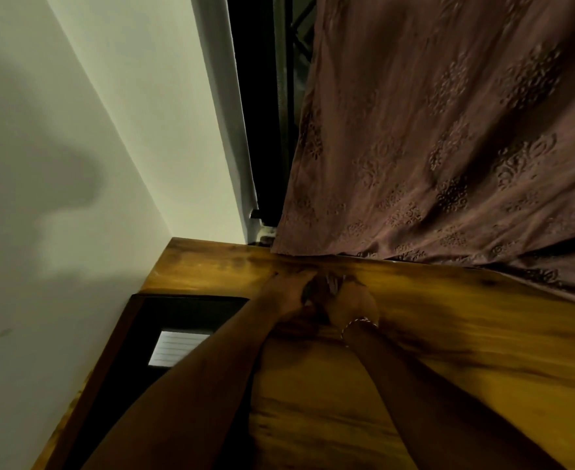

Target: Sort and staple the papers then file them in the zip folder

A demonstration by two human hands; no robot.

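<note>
Both hands are out at arm's length, meeting at the far edge of the wooden table (pixel 449 334). The left hand (pixel 289 295) lies low with its fingers reaching forward along the wood. The right hand (pixel 354 303), a bracelet (pixel 359 324) at its wrist, shows only its back, with the fingers tucked out of sight. Squeezed between the two hands is a small dark object (pixel 315 293) with a pale scrap (pixel 334 283) at its far end. Motion blur smears it, so there's no calling what it is, which way it points or how its long axis runs. Whether either hand actually grips it, I cannot tell.

Left of the left forearm, a lined sheet (pixel 177 347) lies flat in a dark recess (pixel 184 313) beside the tabletop, ruled lines running across toward the forearm, which covers its near corner. Just beyond the fingertips a patterned brown curtain (pixel 449 130) drapes onto the table edge, crowding the space ahead of both hands. Beyond the left hand a dark window frame (pixel 265 113) and a pale wall (pixel 59 164) rise.
</note>
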